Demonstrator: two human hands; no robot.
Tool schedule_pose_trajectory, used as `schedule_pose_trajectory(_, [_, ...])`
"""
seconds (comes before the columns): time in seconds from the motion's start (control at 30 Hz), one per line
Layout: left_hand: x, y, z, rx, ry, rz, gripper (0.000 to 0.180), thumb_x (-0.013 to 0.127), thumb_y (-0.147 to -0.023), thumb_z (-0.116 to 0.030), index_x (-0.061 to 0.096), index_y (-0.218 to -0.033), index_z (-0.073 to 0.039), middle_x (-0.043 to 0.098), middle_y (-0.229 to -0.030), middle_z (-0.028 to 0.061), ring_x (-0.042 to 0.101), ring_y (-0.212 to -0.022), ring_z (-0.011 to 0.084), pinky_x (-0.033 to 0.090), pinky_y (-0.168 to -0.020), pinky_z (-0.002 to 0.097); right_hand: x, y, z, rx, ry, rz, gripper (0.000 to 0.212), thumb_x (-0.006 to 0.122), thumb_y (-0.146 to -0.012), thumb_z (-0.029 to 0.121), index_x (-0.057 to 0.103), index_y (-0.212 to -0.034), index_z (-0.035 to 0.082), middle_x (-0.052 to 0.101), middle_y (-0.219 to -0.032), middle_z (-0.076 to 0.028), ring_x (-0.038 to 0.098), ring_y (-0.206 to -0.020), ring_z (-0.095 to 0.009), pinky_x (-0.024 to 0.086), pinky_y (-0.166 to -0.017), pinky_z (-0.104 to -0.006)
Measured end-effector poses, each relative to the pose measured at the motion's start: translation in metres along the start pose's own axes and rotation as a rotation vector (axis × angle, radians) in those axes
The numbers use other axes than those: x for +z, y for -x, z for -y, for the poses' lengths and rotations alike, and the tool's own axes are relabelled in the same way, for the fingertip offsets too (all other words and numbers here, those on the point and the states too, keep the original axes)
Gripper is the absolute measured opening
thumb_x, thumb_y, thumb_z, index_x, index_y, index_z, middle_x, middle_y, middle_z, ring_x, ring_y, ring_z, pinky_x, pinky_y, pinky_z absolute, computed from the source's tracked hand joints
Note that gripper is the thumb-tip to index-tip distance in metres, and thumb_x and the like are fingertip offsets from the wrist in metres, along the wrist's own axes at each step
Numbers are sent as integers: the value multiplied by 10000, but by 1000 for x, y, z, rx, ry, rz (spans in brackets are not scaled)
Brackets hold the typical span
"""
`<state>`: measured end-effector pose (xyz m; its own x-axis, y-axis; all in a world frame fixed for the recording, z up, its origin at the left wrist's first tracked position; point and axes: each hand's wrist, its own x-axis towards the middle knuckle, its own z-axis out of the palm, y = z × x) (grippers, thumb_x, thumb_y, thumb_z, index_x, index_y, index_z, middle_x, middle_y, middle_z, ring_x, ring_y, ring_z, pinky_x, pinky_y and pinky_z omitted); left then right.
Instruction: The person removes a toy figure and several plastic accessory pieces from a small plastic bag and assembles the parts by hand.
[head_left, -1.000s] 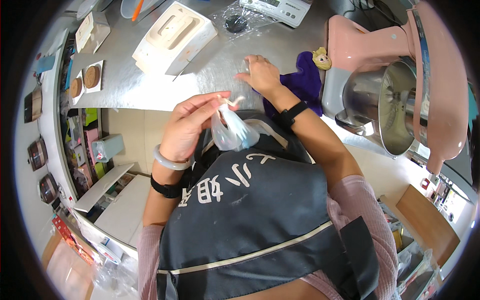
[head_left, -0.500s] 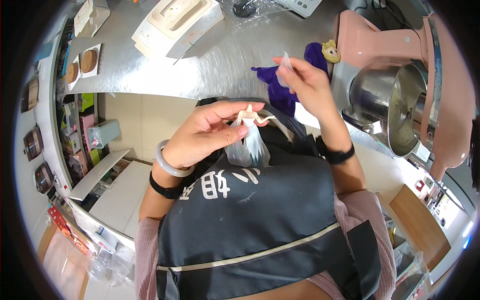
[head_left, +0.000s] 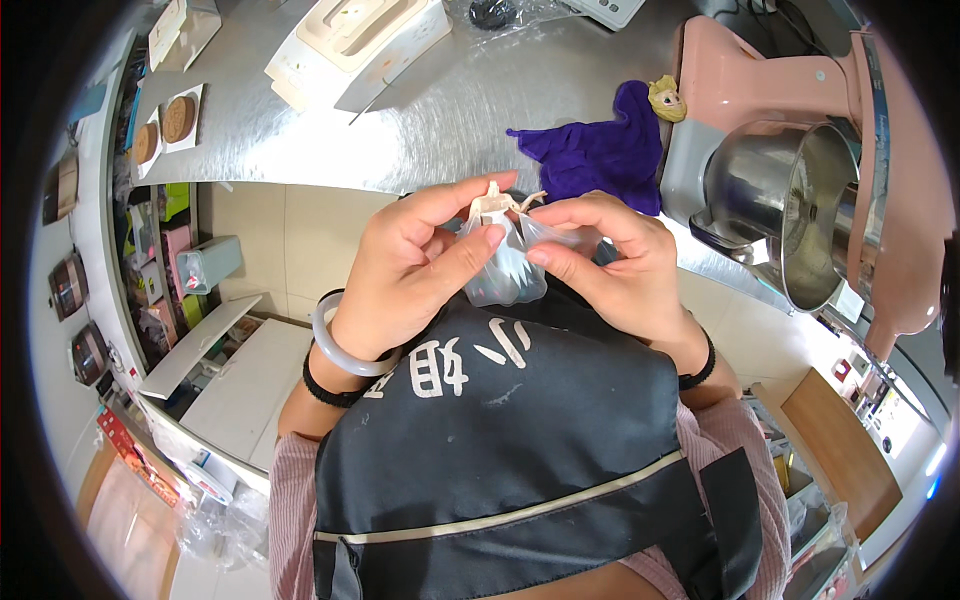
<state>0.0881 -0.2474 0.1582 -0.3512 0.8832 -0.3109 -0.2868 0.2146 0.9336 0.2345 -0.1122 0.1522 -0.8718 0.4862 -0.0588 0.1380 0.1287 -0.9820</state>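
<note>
In front of my apron, my left hand (head_left: 400, 275) pinches a small headless doll body (head_left: 493, 206) between thumb and fingers. The body has pale shoulders, a neck stub and thin arms. Below its waist hangs a pale blue skirt (head_left: 512, 262), with thin translucent plastic around it. At the doll's side, my right hand (head_left: 635, 265) pinches a piece of translucent plastic film (head_left: 552, 236) between thumb and forefinger, against the doll. On the steel table beyond, a blond doll head (head_left: 666, 99) lies at the edge of a crumpled purple cloth (head_left: 595, 155).
A pink stand mixer (head_left: 765, 75) with a steel bowl (head_left: 750, 195) stands at the right. Farther back on the steel table (head_left: 460, 110) is a cream carton (head_left: 370, 40). Two brown round pieces (head_left: 180, 118) sit on white squares at the left.
My right hand has come down and left from over the purple cloth, bringing the film to the doll. More of the cloth shows now. My left hand keeps its hold.
</note>
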Motion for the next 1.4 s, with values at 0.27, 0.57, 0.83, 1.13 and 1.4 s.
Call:
schedule_pose_trajectory(0.27, [5, 0, 7, 160, -108, -106, 324, 600, -830, -52, 571, -1151, -26, 597, -873, 24, 485, -686, 27, 388, -558, 166, 4, -2, 0, 29, -5, -30, 233, 723, -718, 16, 633, -933, 6, 642, -831, -32, 554, -702, -54, 430, -613, -192])
schedule_pose_trajectory(0.57, [6, -2, 8, 216, -156, -109, 310, 599, -827, -46, 578, -1136, -37, 592, -879, 49, 528, -738, 64, 420, -613, 191, 7, -3, 1, 56, -50, -63, 211, 716, -727, 10, 633, -921, -1, 642, -826, -40, 583, -739, -65, 457, -649, -192])
schedule_pose_trajectory(0.83, [9, -3, 3, 183, -13, -85, 221, 550, -855, -14, 568, -1074, 3, 596, -961, 62, 558, -825, 90, 441, -688, 206, 11, -5, 3, -50, -105, -94, 196, 720, -732, 65, 668, -920, 46, 647, -776, -36, 571, -634, -45, 448, -510, -191])
schedule_pose_trajectory(1.13, [11, -2, -7, 372, -224, -98, 207, 526, -850, 9, 578, -1050, 14, 613, -1009, 111, 579, -903, 166, 442, -786, 256, 7, -9, 8, -273, 169, -150, 184, 750, -670, 41, 668, -833, 18, 628, -775, -55, 536, -650, -119, 399, -550, -219])
schedule_pose_trajectory(1.4, [9, -5, -8, 538, -412, -89, 192, 560, -816, 1, 590, -1006, 4, 637, -996, 118, 597, -895, 238, 449, -789, 292, 10, -11, 10, -334, 203, -215, 166, 764, -648, 116, 683, -791, 94, 623, -734, -6, 517, -642, -138, 373, -590, -252])
